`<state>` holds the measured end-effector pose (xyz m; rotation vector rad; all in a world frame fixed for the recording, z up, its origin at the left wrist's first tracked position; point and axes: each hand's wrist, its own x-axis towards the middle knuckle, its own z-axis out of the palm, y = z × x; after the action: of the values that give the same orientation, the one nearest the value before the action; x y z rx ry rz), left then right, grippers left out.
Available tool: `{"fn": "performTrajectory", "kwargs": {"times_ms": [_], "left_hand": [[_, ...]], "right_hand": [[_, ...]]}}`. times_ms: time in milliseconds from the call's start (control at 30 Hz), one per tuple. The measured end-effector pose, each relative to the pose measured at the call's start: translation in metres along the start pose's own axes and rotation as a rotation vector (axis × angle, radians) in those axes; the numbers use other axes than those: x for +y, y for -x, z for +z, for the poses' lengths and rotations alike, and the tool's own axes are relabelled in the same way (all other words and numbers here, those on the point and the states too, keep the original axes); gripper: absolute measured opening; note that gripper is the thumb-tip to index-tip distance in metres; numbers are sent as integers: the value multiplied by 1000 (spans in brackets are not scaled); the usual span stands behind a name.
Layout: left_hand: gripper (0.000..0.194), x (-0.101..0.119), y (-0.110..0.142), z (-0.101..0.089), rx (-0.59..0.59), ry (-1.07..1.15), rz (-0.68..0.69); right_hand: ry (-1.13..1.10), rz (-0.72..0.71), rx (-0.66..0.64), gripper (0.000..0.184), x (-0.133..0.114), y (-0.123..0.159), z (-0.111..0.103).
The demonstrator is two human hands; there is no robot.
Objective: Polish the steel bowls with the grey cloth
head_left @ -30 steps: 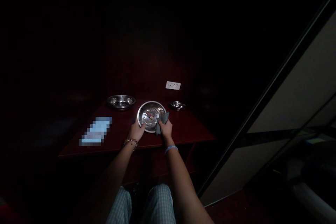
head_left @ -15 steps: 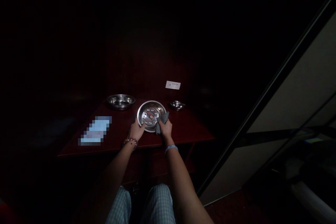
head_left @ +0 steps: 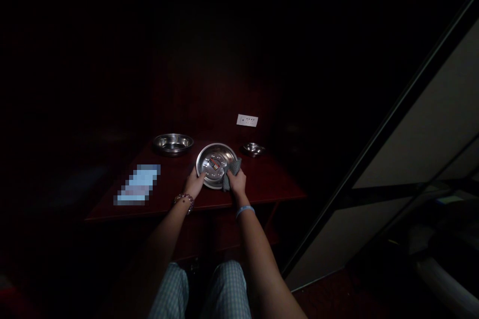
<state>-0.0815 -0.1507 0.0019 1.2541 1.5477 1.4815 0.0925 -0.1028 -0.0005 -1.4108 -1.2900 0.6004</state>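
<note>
Steel basin tilted toward me over the red table, rim pinched in my left hand. My right hand pinches a grey cloth against its right side. Second basin stands behind left, small bowl behind right.

- is the middle basin metal?
- yes, smooth and glossy, like the left basin and the small bowl.
- and the cloth?
- matt, rough-looking; the tabletop looks like polished wood, the socket plate plastic.
</note>
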Motion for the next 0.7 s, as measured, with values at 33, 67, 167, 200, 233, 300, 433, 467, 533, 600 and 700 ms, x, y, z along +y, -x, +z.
{"fn": "performTrajectory", "kwargs": {"times_ms": [33, 67, 167, 200, 233, 300, 433, 467, 533, 600, 700], "left_hand": [[44, 0, -1, 0, 6, 29, -12], [42, 0, -1, 0, 12, 53, -25], [39, 2, -2, 0, 23, 90, -55], [39, 2, -1, -1, 23, 95, -57], [39, 2, -1, -1, 21, 99, -53], [40, 3, 1, -1, 13, 102, -29], [45, 4, 4, 0, 3, 68, 25], [50, 4, 5, 0, -5, 59, 42], [62, 2, 5, 0, -29, 41, 75], [73, 0, 4, 0, -57, -4, 86], [77, -4, 2, 0, -100, -151, 72]], "right_hand": [[-1, -3, -7, 20, -1, 0, 0], [-4, -10, -13, 20, -1, 1, -1], [-7, -31, -23, 20, -2, 2, -2], [-3, -35, -23, 20, -3, 2, -2], [3, -36, -21, 20, -3, 1, -3], [15, -38, -13, 20, -2, 1, -3], [6, -31, 4, 21, -1, 0, -4], [-4, -30, 8, 23, -1, -1, -4], [-29, -26, 16, 25, 1, -1, -4], [-65, -21, 27, 26, 2, -1, -3], [-118, -7, 46, 25, 3, -2, -2]]}}
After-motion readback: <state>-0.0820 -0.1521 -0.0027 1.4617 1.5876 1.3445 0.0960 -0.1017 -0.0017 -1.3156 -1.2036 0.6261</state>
